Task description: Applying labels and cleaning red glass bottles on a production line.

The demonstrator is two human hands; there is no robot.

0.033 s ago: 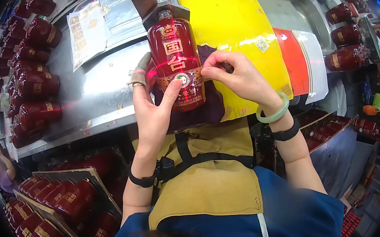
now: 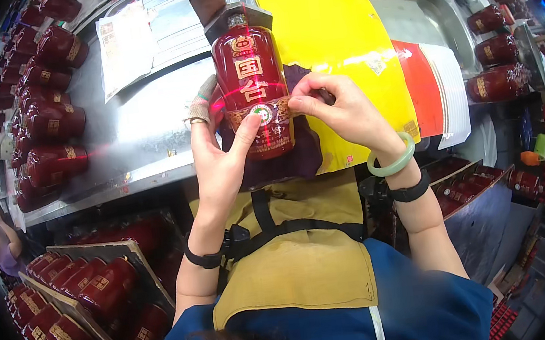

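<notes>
A dark red glass bottle point(image 2: 249, 59) with gold lettering lies on a dark purple cloth point(image 2: 307, 141), its neck pointing away from me against a brown angular block point(image 2: 256, 15). My left hand point(image 2: 213, 146) grips its left side, the thumb pressing beside a round white-and-green emblem point(image 2: 262, 113) on the front. At least one left fingertip wears a pale cloth cover point(image 2: 202, 101). A gold-patterned label band point(image 2: 239, 117) crosses the lower bottle. At the band's right end, thumb and forefinger of my right hand point(image 2: 332, 104) pinch together. Red laser lines cross the bottle.
A yellow sheet point(image 2: 332, 37) covers the table right of the bottle, with red and white papers point(image 2: 420, 88) beyond. White label sheets point(image 2: 126, 46) lie on the metal table. Red bottles point(image 2: 51, 120) line the far left; more fill crates point(image 2: 98, 281) below. A metal basin point(image 2: 416, 22) stands right.
</notes>
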